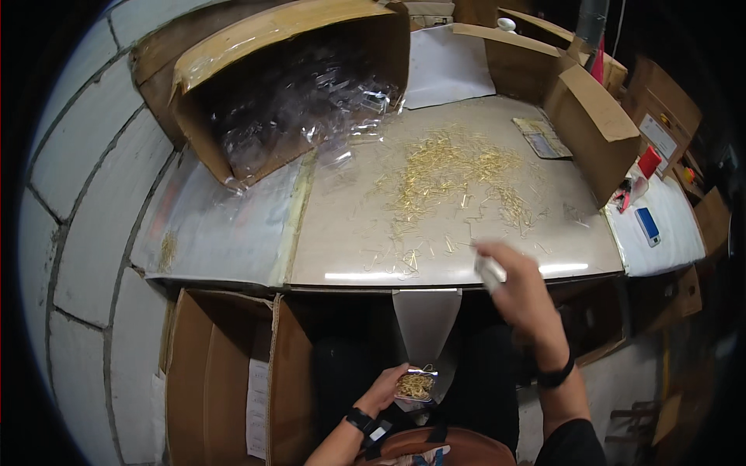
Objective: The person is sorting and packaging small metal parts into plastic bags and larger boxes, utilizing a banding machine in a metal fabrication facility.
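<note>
My left hand is low in front of my lap, its fingers wrapped round the edge of a small clear box. Inside lies a heap of gold-coloured metal pieces, too small to make out singly. My right hand hangs over the front edge of the tabletop, smeared by motion. Something whitish shows at its fingers, but I cannot tell whether it is held or worn. Just beyond its fingertips, many thin bent gold metal pieces lie scattered over the tabletop.
A tipped cardboard box with clear plastic boxes spilling from it stands far left. Cardboard flaps wall the far right. A blue-screened device lies on white cloth at right. An open carton stands below the table, left.
</note>
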Motion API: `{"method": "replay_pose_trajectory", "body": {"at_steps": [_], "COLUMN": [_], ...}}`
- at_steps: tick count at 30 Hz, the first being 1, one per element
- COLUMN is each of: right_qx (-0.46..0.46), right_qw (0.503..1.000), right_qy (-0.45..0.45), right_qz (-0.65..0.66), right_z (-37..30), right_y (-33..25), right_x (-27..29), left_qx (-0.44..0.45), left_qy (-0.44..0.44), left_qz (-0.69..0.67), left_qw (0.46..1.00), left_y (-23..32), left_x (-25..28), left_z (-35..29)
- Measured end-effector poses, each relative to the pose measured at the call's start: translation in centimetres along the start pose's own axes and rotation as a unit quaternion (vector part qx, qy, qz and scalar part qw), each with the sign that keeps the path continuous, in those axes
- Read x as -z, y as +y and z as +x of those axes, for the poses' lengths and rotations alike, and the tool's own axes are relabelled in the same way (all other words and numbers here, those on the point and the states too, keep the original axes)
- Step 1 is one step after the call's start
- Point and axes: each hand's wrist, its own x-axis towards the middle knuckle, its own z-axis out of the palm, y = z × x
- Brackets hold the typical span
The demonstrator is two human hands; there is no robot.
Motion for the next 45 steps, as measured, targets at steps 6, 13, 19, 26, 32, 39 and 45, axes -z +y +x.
{"method": "replay_pose_trajectory", "body": {"at_steps": [6,13,19,26,32,39,45], "right_qx": [-0.121,-0.057,0.127,0.064,-0.026,-0.067,-0.087], "right_qw": [0.953,0.958,0.992,0.991,0.988,0.966,0.964], "right_qy": [-0.243,-0.212,-0.005,-0.008,-0.027,-0.101,-0.131], "right_qz": [0.135,0.185,-0.022,0.118,0.152,0.227,0.213], "right_z": [-8.7,-7.3,-6.3,-6.9,-6.6,-6.2,-6.4], "right_y": [0.5,0.5,-1.3,-1.2,-1.5,-1.4,-1.6], "right_x": [-4.9,-7.3,-5.2,-4.9,-5.7,-5.1,-5.2], "left_qx": [-0.073,-0.121,-0.179,-0.209,-0.228,-0.244,-0.244], "left_qy": [-0.148,-0.111,-0.075,-0.049,-0.059,-0.032,-0.013], "left_qz": [-0.076,0.041,0.060,0.048,0.011,0.016,-0.001], "left_qw": [0.983,0.985,0.979,0.975,0.972,0.969,0.970], "left_y": [4.4,9.4,11.4,11.5,10.8,10.6,10.2], "left_x": [-2.6,-6.8,-9.7,-11.1,-10.9,-10.4,-10.4], "left_z": [-5.4,-6.6,-6.3,-6.1,-5.6,-6.0,-6.2]}}
